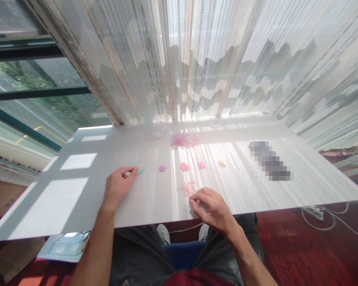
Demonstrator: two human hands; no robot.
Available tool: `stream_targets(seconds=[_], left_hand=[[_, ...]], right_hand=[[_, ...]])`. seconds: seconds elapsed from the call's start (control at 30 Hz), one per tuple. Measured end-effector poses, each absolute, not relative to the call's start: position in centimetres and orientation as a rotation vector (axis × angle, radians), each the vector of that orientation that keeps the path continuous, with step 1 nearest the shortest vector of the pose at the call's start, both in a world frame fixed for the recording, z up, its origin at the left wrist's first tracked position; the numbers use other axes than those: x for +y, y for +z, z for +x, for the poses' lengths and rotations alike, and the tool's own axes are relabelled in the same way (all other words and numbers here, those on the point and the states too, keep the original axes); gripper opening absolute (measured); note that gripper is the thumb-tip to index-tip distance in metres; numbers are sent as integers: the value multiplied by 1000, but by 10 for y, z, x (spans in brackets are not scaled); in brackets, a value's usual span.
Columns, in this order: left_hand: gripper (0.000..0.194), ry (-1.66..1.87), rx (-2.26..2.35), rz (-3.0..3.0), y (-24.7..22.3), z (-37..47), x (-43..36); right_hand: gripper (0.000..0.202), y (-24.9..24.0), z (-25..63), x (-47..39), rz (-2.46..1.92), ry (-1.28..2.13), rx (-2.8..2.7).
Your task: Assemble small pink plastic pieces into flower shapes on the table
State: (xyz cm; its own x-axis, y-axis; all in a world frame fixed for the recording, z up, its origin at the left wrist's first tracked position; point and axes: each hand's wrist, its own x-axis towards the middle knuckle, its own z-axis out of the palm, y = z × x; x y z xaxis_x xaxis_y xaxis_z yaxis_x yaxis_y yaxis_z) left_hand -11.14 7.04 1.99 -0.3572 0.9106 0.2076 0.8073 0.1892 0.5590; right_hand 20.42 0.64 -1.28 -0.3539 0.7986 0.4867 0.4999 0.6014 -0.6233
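Note:
My left hand (121,183) has thumb and fingertips pinched together beside a small teal pile (141,171); whatever lies between the tips is too small to make out. Near the front edge, my right hand (209,204) is curled with its fingertips close together, just below a mixed pink and pale pile (187,188). Any piece in that pinch is too small to see. Small piles form a row across the white table (155,198): purple (162,168), pink-red (184,167), pink (201,165) and pale yellow (221,163). Behind them spreads a larger mixed pile (185,140).
A blurred dark object (270,161) lies on the table's right side. Two clear round items, one at the back left (159,129) and one further right (214,123), stand near the striped curtain (181,59). Cables and a power strip (314,213) are on the floor.

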Motion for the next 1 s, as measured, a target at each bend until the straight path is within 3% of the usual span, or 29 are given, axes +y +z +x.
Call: stream_targets(seconds=[1.0], left_hand=[[31, 842, 2360, 1695, 3, -104, 66]], right_hand=[[16, -13, 204, 7, -1055, 477, -2062]])
